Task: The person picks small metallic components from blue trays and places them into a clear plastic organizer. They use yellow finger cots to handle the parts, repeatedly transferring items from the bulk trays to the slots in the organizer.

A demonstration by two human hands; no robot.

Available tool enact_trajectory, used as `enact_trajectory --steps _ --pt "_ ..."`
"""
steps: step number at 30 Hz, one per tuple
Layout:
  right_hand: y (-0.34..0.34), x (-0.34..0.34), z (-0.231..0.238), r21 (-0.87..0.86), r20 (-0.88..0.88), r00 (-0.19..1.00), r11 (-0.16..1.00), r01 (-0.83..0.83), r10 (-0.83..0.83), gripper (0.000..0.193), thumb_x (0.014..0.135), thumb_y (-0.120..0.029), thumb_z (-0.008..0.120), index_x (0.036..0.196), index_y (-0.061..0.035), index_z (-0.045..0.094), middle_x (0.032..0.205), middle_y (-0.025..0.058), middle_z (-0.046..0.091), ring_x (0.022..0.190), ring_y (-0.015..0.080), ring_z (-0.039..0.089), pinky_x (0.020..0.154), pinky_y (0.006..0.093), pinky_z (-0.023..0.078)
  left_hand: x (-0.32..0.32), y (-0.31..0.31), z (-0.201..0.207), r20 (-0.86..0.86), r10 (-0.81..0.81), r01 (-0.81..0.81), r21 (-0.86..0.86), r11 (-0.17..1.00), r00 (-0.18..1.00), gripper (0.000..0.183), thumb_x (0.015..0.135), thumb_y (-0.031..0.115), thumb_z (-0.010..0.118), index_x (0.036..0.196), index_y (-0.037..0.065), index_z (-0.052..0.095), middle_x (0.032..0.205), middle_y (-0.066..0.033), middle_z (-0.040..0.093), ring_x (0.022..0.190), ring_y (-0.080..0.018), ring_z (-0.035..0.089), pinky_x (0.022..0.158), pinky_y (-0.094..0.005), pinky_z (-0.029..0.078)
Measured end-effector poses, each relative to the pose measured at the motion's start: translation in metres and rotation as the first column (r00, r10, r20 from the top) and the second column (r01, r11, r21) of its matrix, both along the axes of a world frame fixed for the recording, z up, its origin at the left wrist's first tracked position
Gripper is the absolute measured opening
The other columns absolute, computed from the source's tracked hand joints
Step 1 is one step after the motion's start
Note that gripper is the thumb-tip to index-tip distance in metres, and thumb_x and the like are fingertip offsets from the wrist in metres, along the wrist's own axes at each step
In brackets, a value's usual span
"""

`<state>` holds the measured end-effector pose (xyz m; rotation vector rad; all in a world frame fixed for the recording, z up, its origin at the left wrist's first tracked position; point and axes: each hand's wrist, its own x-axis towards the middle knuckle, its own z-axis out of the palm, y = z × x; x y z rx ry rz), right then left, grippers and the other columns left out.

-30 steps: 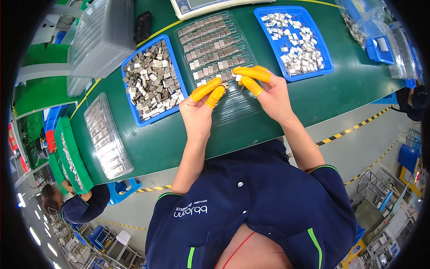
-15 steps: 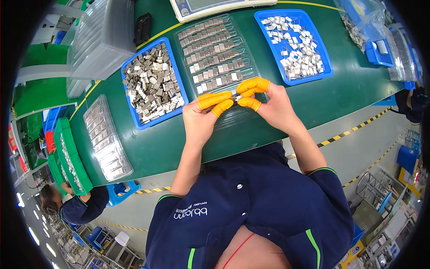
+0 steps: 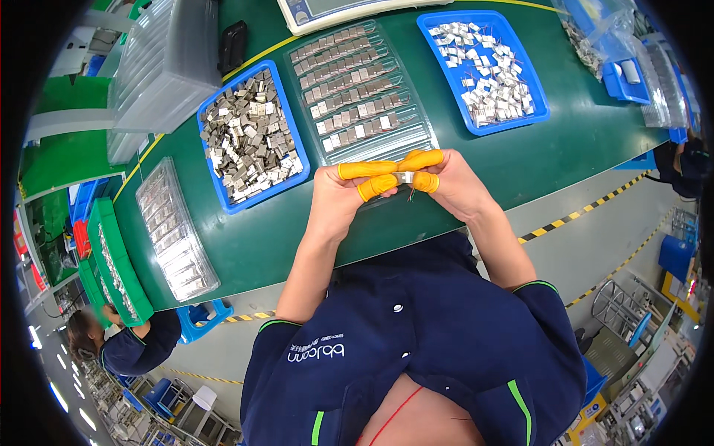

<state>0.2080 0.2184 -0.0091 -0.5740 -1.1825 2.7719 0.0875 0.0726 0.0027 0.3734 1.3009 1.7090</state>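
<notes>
Between my two hands, over the near end of a clear plastic tray point(image 3: 349, 154), a small white-and-silver connector point(image 3: 404, 178) with thin wires hanging below is pinched. My left hand point(image 3: 338, 197) and my right hand point(image 3: 457, 189) wear yellow finger covers, and their thumbs and index fingers are closed on it from either side. The fingertips meet and partly hide it. Rows of small grey and white connector pieces lie in the tray. A blue bin point(image 3: 303, 157) of loose metal-grey pieces stands on the left, and another blue bin point(image 3: 544, 89) of white wired connectors on the right.
At the left lies a filled clear blister tray point(image 3: 175, 230), with stacked clear trays point(image 3: 160, 67) behind it. A white device point(image 3: 335, 13) stands at the far edge of the green table point(image 3: 260, 256). A co-worker point(image 3: 134, 342) sits at lower left, beside green bins point(image 3: 119, 267).
Both hands have drawn slightly toward my body, and their fingertips are closer together. The connector has turned, so its light face and hanging wires now show.
</notes>
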Motion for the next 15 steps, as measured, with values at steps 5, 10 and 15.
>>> enact_trajectory --steps 5,10,15 --pt "-0.003 0.003 -0.003 -0.096 -0.093 0.995 0.995 -0.036 0.027 0.021 0.076 -0.004 0.07 0.095 0.0024 0.064 0.092 0.0074 0.065 0.083 0.012 0.06 0.076 0.0248 0.048 0.001 -0.003 -0.003 0.101 -0.06 0.052 0.081 0.995 0.993 0.024 0.075 0.005 0.07 0.095 -0.007 0.064 0.081 -0.0142 0.066 0.066 -0.0172 0.063 0.065 -0.0267 0.052" --pt "-0.004 0.009 -0.002 0.086 -0.006 1.0 0.996 0.021 -0.02 0.018 0.075 -0.003 0.07 0.092 0.0025 0.066 0.086 0.0057 0.064 0.08 0.0119 0.06 0.075 0.024 0.047 0.008 0.0 -0.003 0.055 -0.045 0.04 0.083 0.996 0.997 0.023 0.076 0.004 0.07 0.095 -0.007 0.064 0.082 -0.0138 0.066 0.067 -0.0177 0.063 0.065 -0.0268 0.052" --pt "-0.008 0.01 0.016 0.446 -0.01 0.978 0.875 0.189 -0.207 0.013 0.075 -0.001 0.069 0.088 0.001 0.068 0.083 0.0031 0.063 0.075 0.0102 0.057 0.068 0.0223 0.045 0.013 0.008 -0.009 0.163 -0.023 0.002 0.13 0.992 0.986 0.024 0.078 0.004 0.068 0.099 -0.006 0.063 0.087 -0.0128 0.065 0.075 -0.0167 0.063 0.069 -0.0254 0.051"
